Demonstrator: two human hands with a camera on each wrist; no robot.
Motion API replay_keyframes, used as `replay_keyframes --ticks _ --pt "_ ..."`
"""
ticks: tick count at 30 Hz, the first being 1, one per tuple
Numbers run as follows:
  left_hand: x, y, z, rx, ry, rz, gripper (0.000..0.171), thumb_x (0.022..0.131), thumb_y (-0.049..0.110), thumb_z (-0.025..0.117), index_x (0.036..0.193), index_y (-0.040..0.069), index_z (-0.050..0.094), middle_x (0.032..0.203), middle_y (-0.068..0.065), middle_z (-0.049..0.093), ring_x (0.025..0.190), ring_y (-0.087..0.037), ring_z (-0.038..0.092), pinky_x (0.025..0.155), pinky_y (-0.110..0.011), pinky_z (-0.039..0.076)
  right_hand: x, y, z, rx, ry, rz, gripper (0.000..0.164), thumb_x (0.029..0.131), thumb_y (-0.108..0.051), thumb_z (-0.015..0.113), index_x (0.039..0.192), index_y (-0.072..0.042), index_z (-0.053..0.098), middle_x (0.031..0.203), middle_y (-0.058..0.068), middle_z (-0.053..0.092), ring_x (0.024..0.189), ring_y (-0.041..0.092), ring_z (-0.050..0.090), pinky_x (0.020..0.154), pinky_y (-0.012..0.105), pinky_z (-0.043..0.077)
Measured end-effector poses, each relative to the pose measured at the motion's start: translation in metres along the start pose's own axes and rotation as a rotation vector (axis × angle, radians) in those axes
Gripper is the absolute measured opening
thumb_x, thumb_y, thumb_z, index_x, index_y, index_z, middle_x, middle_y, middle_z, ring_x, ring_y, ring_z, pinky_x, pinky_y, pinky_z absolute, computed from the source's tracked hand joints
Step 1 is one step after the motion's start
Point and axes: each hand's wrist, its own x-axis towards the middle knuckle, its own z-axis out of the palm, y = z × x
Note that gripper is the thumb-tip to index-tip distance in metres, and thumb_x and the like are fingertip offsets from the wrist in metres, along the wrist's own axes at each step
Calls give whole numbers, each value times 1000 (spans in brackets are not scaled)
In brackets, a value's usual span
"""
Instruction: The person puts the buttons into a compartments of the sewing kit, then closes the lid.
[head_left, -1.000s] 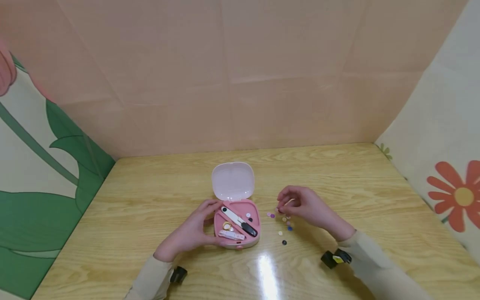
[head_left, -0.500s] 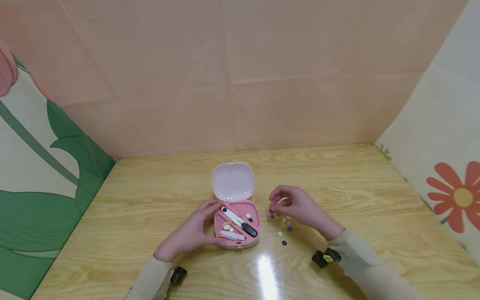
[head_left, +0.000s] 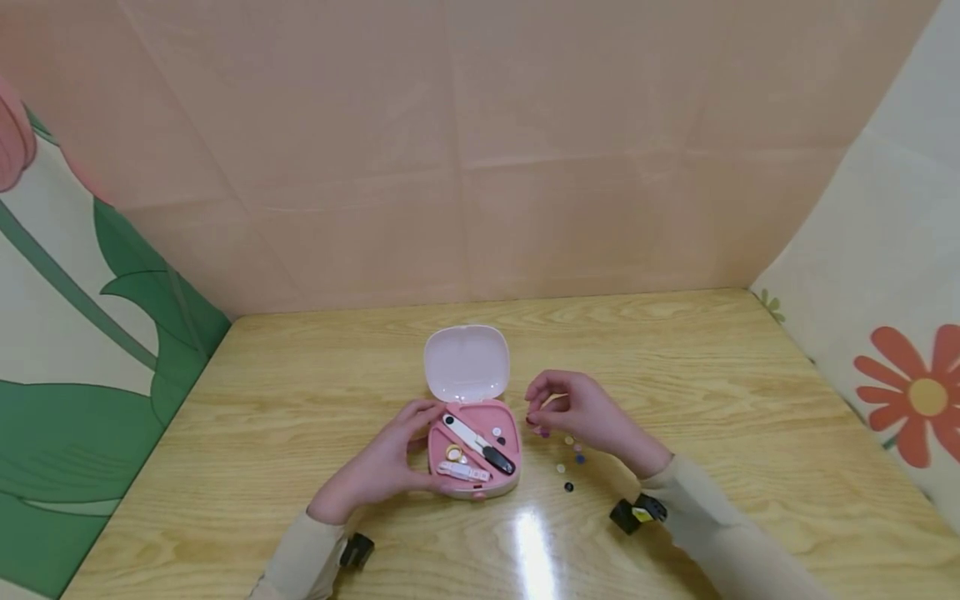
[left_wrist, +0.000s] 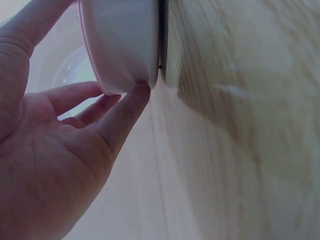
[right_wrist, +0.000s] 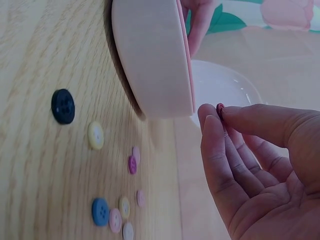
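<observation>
My left hand [head_left: 378, 465] holds a small pink-and-white box [head_left: 486, 412] by its left side, thumb toward the front and fingers toward the back. In the left wrist view, fingertips touch the box's white wall [left_wrist: 120, 42]. The box's pale lid [head_left: 467, 365] stands open behind it. Inside lie a white tool with a black end [head_left: 476, 442], a gold ring-shaped piece [head_left: 453, 452], a white strip-like item [head_left: 463, 471] and two small buttons [head_left: 498, 435]. Between thumb and forefinger, my right hand [head_left: 583, 414] pinches a dark red button [right_wrist: 220, 110], raised just right of the box.
Loose buttons lie on the wooden table [head_left: 315, 375] right of the box, among them a black button [right_wrist: 63, 106], a yellow button [right_wrist: 95, 135], a blue button [right_wrist: 100, 212] and a purple button [right_wrist: 132, 164]. A pink sheet [head_left: 457, 167] hangs behind the table.
My right hand has moved left toward the box, carrying the red button over the other buttons. The left hand and the box have stayed in place.
</observation>
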Motion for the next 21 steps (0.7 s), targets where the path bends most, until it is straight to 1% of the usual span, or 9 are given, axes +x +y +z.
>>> replay_keyframes --ticks 4,9,11,17,21 --pt "0 -1 0 -7 1 0 99 65 33 88 147 12 37 141 4 35 130 -14 39 106 -30 38 2 -3 2 -10 -4 -1 22 87 -2 69 103 8 57 89 16 62 74 42 63 55 40 57" --pt "0 -2 0 -14 -2 1 99 65 32 88 147 12 37 141 4 34 130 -14 39 105 -29 39 4 -4 6 -28 -4 -17 21 86 -1 69 102 7 58 87 14 64 73 41 62 59 46 58" --pt "0 -3 0 -18 -2 0 99 65 32 88 147 12 37 141 4 34 130 -14 39 105 -28 39 5 -4 8 -46 0 -15 21 86 -2 69 102 7 58 87 13 65 74 41 62 59 46 57" --pt "0 -4 1 -20 -3 1 99 65 34 88 147 12 37 141 5 35 130 -14 39 105 -26 38 7 -3 13 -70 17 3 20 86 -5 70 101 4 60 87 9 65 75 40 60 55 45 56" --pt "0 -5 1 -7 2 0 100 64 36 88 147 13 37 141 5 35 131 -15 39 105 -26 38 8 -2 16 -78 26 6 18 86 -6 71 99 2 62 86 9 65 74 34 61 52 41 55"
